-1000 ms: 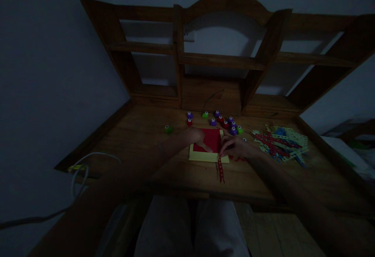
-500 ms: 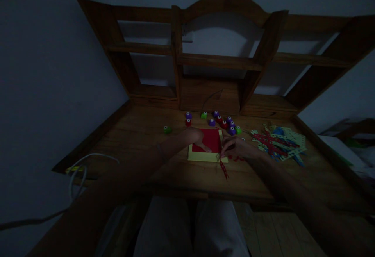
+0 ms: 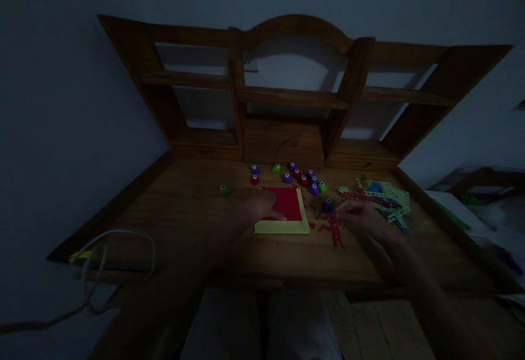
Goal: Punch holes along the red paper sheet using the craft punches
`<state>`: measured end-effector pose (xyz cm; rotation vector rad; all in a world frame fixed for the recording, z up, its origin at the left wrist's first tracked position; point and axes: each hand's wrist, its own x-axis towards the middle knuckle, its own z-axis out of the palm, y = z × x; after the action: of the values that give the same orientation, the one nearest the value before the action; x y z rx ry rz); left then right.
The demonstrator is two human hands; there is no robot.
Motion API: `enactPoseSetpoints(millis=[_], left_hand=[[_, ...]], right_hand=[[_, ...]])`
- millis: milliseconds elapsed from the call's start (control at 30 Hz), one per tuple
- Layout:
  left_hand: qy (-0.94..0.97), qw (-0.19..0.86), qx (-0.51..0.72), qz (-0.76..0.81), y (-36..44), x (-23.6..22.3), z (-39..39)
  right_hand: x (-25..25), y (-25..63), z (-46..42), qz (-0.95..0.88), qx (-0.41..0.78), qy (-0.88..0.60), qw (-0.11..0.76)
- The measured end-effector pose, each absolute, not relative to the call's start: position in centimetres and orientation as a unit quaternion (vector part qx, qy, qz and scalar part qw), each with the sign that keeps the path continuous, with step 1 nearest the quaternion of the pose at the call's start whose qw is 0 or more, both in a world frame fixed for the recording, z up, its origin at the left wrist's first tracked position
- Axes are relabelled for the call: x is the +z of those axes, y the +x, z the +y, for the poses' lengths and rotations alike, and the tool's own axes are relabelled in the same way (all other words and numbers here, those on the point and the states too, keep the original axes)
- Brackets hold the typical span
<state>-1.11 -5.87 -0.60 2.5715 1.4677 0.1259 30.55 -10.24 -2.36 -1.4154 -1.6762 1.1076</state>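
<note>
My left hand (image 3: 264,208) lies on the left part of a red sheet (image 3: 289,204), its fingers stretched out flat. Under the red sheet is a yellow paper (image 3: 283,227), showing as a border along the right and front sides. Right of it, my right hand (image 3: 355,213) pinches the upper end of a red paper strip (image 3: 336,231) with punched holes. The strip hangs toward the table front. A purple craft punch (image 3: 327,205) stands just left of my right fingertips. Small red paper cutouts (image 3: 324,227) lie between the yellow paper and the strip.
Several purple, red and green craft punches (image 3: 304,180) stand behind the red sheet; one green punch (image 3: 225,190) is off to the left. A pile of punched paper strips (image 3: 385,198) lies at the right. A wooden shelf (image 3: 287,96) backs the table. A white cable (image 3: 123,232) loops at left.
My right hand has moved right, away from the yellow paper's corner, with the red strip still in it. A purple punch now shows beside it. The view has shifted slightly; my left hand stays on the sheet.
</note>
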Motion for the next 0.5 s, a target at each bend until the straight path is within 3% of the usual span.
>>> enactPoseSetpoints(millis=[167,367,500], left_hand=[[0.889,0.019,0.072,0.453,-1.1,-1.9,-8.8],[0.923,-0.017,0.043,0.382,-0.5,-3.3,-9.4],[0.905,0.005,0.012,0.426,-0.4,-2.5,-9.3]], right_hand=[[-2.9,35.3,-11.1,-0.505,0.342,-0.635,0.474],[-2.9,36.4,-13.2,-0.428,0.145,-0.763,0.462],[-3.1,35.2,-15.1,-0.462,0.113,-0.734,0.485]])
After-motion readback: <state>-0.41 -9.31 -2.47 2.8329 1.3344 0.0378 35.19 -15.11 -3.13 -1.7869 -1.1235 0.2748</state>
